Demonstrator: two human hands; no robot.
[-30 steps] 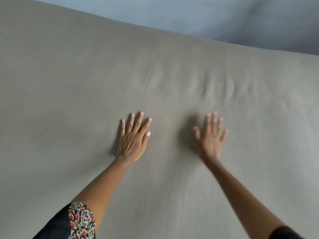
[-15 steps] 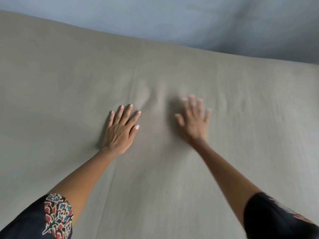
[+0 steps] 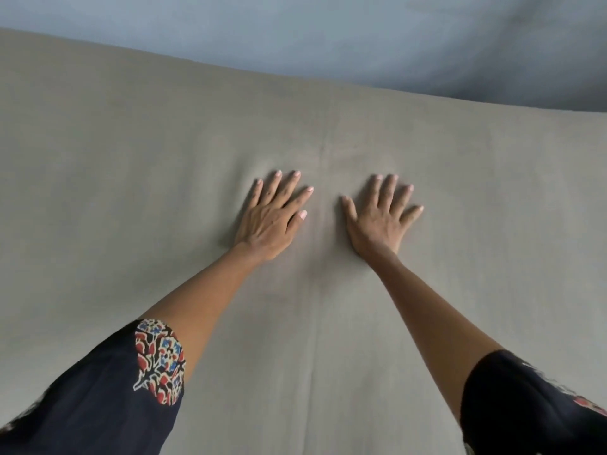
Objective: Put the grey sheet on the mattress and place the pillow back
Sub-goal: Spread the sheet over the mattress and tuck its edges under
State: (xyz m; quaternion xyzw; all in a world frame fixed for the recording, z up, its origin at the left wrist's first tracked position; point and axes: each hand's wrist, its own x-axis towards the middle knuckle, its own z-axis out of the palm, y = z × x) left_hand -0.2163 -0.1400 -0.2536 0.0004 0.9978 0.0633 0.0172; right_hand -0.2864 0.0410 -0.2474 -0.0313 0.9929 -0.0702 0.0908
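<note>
Pressing both hands, left hand (image 3: 270,221) and right hand (image 3: 381,218), spread flat, you smooth the soft, light grey cotton sheet (image 3: 164,178); pinch its edges to shift it.

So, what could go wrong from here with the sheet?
1. The left hand and right hand press flat on the sheet; sliding them forward could bunch fabric ahead of the fingers.
2. A faint crease runs between the hands and may remain if they smooth only outward.
3. The far edge could pull inward; whether it is tucked cannot be seen.
</note>
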